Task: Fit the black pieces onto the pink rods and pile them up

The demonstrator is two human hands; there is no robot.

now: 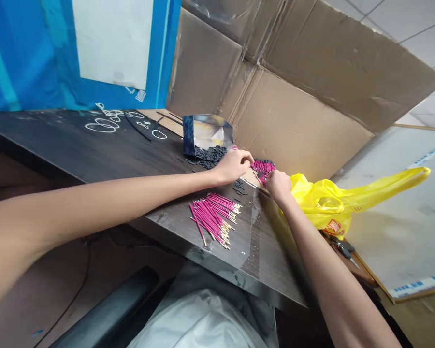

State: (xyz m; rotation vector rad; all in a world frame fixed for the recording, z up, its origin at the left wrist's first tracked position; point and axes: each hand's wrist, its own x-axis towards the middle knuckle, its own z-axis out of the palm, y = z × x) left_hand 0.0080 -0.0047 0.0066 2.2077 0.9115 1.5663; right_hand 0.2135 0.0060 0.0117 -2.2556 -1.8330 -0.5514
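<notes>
My left hand (232, 166) is over the back of the table, fingers curled and thumb side toward the right. To its right my right hand (278, 186) is closed, its fingertips turned away from view. What either hand pinches, if anything, is too small or hidden. Between and behind them lies a pile of magenta sticks with black ends (263, 167). Nearer me, a loose bundle of thin magenta sticks with gold-coloured tips (212, 215) is spread on the table. Short black tube pieces (210, 153) spill from an open pouch (189, 136) beside my left hand.
White rings and loops (102, 125) lie at the table's (76, 150) back left. A yellow plastic bag (322, 200) is right of my right hand. Cardboard panels (293, 111) rise behind. Dark-handled tools (344, 249) lie at the right, below the bag.
</notes>
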